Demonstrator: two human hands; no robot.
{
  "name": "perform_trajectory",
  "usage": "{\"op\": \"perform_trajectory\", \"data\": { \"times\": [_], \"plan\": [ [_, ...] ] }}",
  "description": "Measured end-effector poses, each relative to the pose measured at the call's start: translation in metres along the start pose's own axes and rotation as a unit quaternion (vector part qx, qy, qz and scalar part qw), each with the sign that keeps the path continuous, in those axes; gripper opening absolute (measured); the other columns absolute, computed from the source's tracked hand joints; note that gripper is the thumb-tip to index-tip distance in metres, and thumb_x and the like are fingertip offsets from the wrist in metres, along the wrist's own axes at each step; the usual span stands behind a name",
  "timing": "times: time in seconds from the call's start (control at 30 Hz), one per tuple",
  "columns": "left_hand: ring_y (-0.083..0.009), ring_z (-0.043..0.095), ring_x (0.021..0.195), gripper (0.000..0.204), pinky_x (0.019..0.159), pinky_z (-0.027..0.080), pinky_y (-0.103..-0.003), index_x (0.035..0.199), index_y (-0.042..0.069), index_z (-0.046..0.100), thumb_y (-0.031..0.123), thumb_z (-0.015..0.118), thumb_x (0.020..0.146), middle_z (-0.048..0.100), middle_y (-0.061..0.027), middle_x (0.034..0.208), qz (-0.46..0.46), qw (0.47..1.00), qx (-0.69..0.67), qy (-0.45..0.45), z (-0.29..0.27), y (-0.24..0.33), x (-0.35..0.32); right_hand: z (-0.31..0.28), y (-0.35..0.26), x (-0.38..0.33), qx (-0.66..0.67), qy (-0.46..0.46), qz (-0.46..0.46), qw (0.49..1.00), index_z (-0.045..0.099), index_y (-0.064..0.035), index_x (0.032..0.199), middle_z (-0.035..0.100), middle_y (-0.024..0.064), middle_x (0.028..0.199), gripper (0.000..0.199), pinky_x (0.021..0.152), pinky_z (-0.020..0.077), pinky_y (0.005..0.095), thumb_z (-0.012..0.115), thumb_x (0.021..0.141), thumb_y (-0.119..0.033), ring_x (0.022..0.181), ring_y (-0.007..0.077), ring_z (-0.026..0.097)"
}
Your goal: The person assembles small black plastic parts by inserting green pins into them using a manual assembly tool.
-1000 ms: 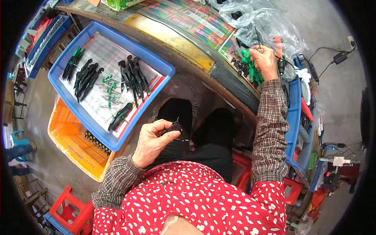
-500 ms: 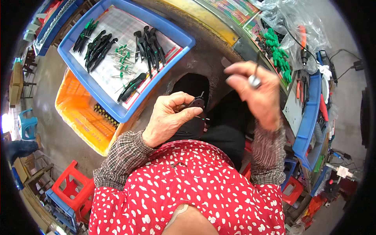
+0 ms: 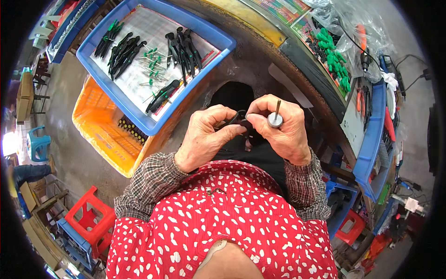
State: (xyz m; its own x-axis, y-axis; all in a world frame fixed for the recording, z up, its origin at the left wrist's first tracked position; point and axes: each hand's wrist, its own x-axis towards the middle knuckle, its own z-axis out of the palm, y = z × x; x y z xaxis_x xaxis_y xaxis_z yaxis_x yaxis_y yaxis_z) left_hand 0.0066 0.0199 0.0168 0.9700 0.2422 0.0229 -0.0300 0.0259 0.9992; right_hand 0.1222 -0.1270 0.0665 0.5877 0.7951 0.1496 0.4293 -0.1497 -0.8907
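Black piece (image 3: 238,115): held off the right side of the blue tray (image 3: 109,93), on its side nearer the body. Left hand (image 3: 204,135) pinches it between thumb and fingers, grip unchanged. Right hand (image 3: 285,128) has just come in from the green parts (image 3: 332,56) on the table (image 3: 306,69), well right of the tray, and now meets the left at the piece. Its palm keeps hold of a tool with a round silver end (image 3: 275,121); thumb and forefinger close together at the piece. Cannot tell whether a small part sits between those tips. Judgement: reaching is over; work is now two-handed, at the piece itself.
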Motion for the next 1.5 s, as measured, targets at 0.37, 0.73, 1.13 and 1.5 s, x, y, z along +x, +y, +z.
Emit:
{"op": "perform_trajectory", "data": {
  "times": [0.37, 0.73, 1.13, 1.5],
  "plan": [
    [0.0004, 0.043, 0.057, 0.010, 0.048, 0.031, -0.018, 0.091, 0.000, 0.068, 0.008, 0.069, 0.085, 0.060, 0.0045, 0.072, -0.077, 0.994, -0.078, -0.015, 0.001, 0.002, -0.004, -0.039, 0.014, 0.014, 0.004, 0.225, 0.078, 0.971, 0.065, -0.0017, 0.086, 0.055, -0.0058, 0.066, 0.004, 0.047, 0.0353, 0.0180, 0.066, 0.085, -0.005, 0.055, 0.0013, 0.047],
    [-0.0003, 0.045, 0.058, 0.013, 0.051, 0.033, -0.017, 0.095, -0.002, 0.067, 0.006, 0.069, 0.085, 0.061, 0.0035, 0.072, -0.103, 0.987, -0.125, 0.008, 0.004, 0.004, -0.001, -0.140, 0.085, 0.071, -0.281, 0.325, 0.042, 0.902, 0.068, -0.0019, 0.075, 0.062, 0.0053, 0.059, 0.020, 0.050, 0.0427, 0.0294, 0.075, 0.076, -0.021, 0.053, 0.0105, 0.056],
    [0.0000, 0.041, 0.049, 0.013, 0.043, 0.029, -0.017, 0.095, 0.001, 0.067, 0.011, 0.068, 0.087, 0.057, 0.0054, 0.065, -0.137, 0.984, -0.114, 0.030, -0.002, -0.003, -0.004, -0.117, 0.043, 0.063, -0.239, 0.343, 0.054, 0.907, 0.068, -0.0008, 0.083, 0.066, 0.0091, 0.068, 0.019, 0.057, 0.0463, 0.0298, 0.074, 0.078, -0.017, 0.061, 0.0141, 0.060],
    [-0.0004, 0.044, 0.051, 0.018, 0.044, 0.032, -0.016, 0.101, 0.000, 0.065, 0.014, 0.065, 0.091, 0.058, 0.0029, 0.070, -0.109, 0.969, -0.218, 0.042, 0.004, 0.000, -0.003, 0.028, 0.024, -0.043, 0.119, -0.026, 0.195, 0.973, 0.067, 0.0011, 0.087, 0.053, -0.0041, 0.065, 0.016, 0.051, 0.0362, 0.0211, 0.075, 0.080, -0.010, 0.059, 0.0022, 0.044]
  ]
}}
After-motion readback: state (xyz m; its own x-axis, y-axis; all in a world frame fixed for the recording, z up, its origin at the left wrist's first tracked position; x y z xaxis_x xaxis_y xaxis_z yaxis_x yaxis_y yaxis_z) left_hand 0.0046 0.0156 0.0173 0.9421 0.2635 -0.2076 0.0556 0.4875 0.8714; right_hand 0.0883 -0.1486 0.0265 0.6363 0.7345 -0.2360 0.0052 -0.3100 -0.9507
